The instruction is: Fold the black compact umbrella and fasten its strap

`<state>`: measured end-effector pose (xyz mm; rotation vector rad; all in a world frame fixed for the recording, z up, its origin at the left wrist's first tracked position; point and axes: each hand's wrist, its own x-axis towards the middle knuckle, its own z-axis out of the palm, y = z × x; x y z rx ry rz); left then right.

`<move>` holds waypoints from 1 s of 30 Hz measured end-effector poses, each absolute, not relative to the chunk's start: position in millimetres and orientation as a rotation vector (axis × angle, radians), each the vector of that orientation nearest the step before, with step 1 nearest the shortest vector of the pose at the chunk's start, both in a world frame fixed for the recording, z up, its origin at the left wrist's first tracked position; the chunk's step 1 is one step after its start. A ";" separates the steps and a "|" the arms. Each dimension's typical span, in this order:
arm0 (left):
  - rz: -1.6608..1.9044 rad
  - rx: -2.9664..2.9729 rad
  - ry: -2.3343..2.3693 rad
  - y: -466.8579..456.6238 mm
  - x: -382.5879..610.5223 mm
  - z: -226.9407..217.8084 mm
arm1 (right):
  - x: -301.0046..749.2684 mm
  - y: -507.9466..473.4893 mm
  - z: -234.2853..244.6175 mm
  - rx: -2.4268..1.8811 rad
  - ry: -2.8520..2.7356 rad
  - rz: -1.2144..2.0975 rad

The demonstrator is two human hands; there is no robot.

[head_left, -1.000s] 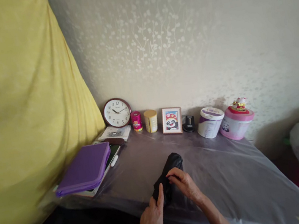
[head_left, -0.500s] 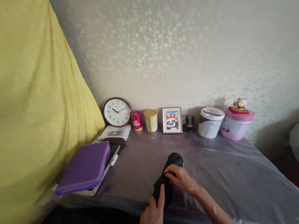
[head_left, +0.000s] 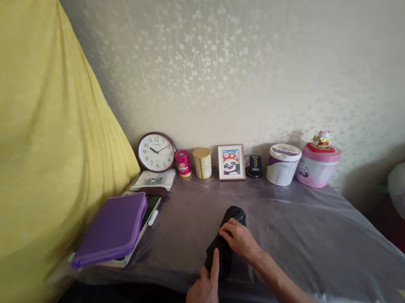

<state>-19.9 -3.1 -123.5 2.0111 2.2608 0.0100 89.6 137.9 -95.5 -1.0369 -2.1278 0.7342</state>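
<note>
In the head view, we see the black fabric bundle (head_left: 225,253), rolled lengthwise like a folded compact umbrella, lying aslant at the near edge of the table (head_left: 300,239), its far end tipped toward the right. Our right hand (head_left: 240,239) bends over its middle, thumb and fingertips pinched together on the dark cloth; the exact fold they grip is too small for us to make out. Our left hand (head_left: 203,300) lies at the near end, index finger stretched straight along the bundle; its other fingers are partly hidden, so we cannot tell whether that grip is closed.

On the left we have a purple zip folder (head_left: 110,230) on top of flat books or boards, with a white marker (head_left: 153,218) along their right side and a dark brown case (head_left: 153,191) just behind. Along the wall (head_left: 206,41) stand a round clock (head_left: 156,152), a magenta can (head_left: 183,165), a yellow-lidded canister (head_left: 203,164), a framed panda picture (head_left: 230,162), a small black device (head_left: 254,167), a white and purple tub (head_left: 283,164) and a pink-lidded tub (head_left: 318,173) carrying a cat figurine (head_left: 321,139). A yellow cloth (head_left: 25,125) hangs at our left.
</note>
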 end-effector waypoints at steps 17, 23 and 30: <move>0.321 1.778 2.096 -16.7 -28.1 -107.6 | 109.3 137.3 -103.1 -1.130 -1.573 1.297; 0.298 1.789 2.120 -14.4 -25.0 -101.5 | 85.0 124.5 -96.2 -1.114 -1.928 0.903; 0.252 1.803 2.154 -11.3 -20.7 -103.1 | 75.8 124.3 -94.2 -1.135 -2.211 0.535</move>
